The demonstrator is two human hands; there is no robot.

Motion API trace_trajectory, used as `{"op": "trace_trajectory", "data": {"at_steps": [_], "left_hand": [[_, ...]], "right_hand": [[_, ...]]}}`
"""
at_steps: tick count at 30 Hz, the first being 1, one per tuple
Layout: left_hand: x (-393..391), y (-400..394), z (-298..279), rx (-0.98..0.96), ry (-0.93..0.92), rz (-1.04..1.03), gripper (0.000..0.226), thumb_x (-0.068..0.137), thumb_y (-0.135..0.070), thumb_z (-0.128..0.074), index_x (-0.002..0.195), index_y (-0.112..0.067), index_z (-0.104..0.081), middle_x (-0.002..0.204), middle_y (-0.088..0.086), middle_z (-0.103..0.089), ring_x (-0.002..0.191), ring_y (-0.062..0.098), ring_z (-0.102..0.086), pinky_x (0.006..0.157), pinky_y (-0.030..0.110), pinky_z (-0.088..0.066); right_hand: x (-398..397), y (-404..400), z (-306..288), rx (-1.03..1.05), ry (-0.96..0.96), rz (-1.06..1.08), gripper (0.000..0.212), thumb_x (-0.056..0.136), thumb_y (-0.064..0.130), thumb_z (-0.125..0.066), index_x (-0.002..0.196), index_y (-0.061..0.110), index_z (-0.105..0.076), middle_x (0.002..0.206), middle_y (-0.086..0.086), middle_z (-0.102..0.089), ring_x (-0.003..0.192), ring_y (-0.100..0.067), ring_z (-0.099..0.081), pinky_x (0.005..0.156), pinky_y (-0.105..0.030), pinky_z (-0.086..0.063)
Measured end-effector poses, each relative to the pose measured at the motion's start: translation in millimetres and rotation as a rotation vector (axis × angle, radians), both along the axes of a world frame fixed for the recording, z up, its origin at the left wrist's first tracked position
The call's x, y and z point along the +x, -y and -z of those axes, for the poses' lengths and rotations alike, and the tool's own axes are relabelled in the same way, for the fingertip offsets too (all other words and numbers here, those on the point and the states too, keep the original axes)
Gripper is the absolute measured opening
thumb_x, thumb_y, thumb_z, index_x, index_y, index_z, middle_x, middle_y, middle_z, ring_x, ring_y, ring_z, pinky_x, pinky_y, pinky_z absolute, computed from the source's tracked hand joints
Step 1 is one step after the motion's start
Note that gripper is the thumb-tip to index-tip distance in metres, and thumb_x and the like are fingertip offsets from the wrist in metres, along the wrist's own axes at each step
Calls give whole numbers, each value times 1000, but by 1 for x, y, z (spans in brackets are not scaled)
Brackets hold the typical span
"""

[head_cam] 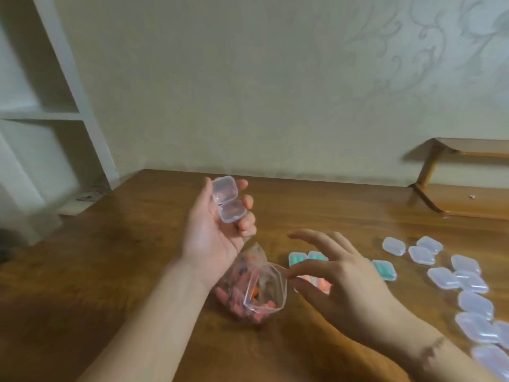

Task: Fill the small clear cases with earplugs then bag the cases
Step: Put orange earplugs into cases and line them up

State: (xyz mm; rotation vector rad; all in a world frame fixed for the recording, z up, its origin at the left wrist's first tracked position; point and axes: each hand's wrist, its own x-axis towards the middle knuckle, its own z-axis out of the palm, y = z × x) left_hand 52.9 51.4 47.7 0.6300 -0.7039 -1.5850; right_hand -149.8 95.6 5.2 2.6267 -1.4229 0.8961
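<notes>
My left hand (pixel 214 224) is raised palm up over the table and holds a small clear case (pixel 228 199) that lies hinged open and empty on its curled fingers. Below it stands a clear zip bag (pixel 259 288) with orange earplugs inside, its mouth open. My right hand (pixel 336 277) pinches the bag's rim between thumb and forefinger, the other fingers spread. Just behind that hand lie closed cases with teal earplugs (pixel 385 268) and one with orange earplugs (pixel 316 282), partly hidden by the fingers.
Several empty clear cases (pixel 468 282) lie in a loose row along the right side of the wooden table (pixel 124 257). A low wooden shelf (pixel 462 199) stands at the back right, a white shelving unit (pixel 49 114) at the left, the wall behind.
</notes>
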Motion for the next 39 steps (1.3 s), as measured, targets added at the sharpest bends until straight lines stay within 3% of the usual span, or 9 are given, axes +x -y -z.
{"op": "trace_trajectory", "data": {"at_steps": [4,11,18,21,24,26,30,34,39], "left_hand": [[11,8,19,163,-53,-115,43,101,-49,-40,97,-11,-60,70,6,-55,51,14,-40,52,25,-30],[9,17,37,343,-170,-155,43,102,-47,-41,101,-9,-58,68,8,-55,53,15,-42,57,27,-33],[11,20,40,363,-190,-161,43,101,-48,-41,105,-8,-58,70,9,-55,53,15,-43,56,28,-35],[10,20,40,365,-168,-172,44,101,-48,-42,106,-8,-58,71,9,-56,53,15,-44,55,28,-35],[9,17,36,363,-158,-167,44,101,-48,-42,107,-8,-59,72,9,-56,53,16,-45,55,28,-36],[6,10,32,329,-163,-130,43,101,-48,-42,106,-9,-59,72,9,-57,55,16,-45,56,28,-36],[-6,-8,31,245,-109,-5,43,99,-50,-43,104,-11,-62,76,9,-61,59,17,-52,63,30,-39],[-16,-17,35,147,-55,82,46,94,-52,-46,105,-12,-65,85,11,-61,75,23,-57,77,37,-44],[-19,-22,37,37,-1,98,49,92,-54,-44,106,-12,-66,89,9,-62,78,23,-64,74,35,-53]], "right_hand": [[34,27,10,159,-104,-79,17,85,37,-65,99,45,-73,151,17,-34,138,-15,-26,99,-40,-46],[48,38,29,99,-145,-109,12,72,35,-71,83,37,-75,141,9,-51,128,-22,-44,83,-40,-57],[56,41,26,124,-212,-66,32,76,51,-66,106,40,-72,149,17,-38,134,-15,-33,95,-39,-50],[51,36,25,97,-138,-77,30,74,56,-55,93,41,-73,141,18,-46,127,-14,-38,88,-39,-54],[35,25,13,85,-48,-51,21,71,57,-63,79,39,-70,127,26,-55,120,-6,-43,86,-30,-51],[24,16,-1,134,113,-36,16,69,52,-74,76,39,-67,107,27,-63,109,-4,-53,81,-17,-48],[17,13,-14,210,523,-56,18,69,38,-81,77,34,-66,80,12,-69,76,-10,-61,65,-13,-45],[24,11,-14,278,764,-134,22,70,44,-79,80,27,-69,76,1,-71,67,-20,-63,61,-27,-52],[33,5,-16,200,771,-14,15,72,33,-74,87,32,-70,83,6,-72,73,-17,-66,65,-33,-55]]}}
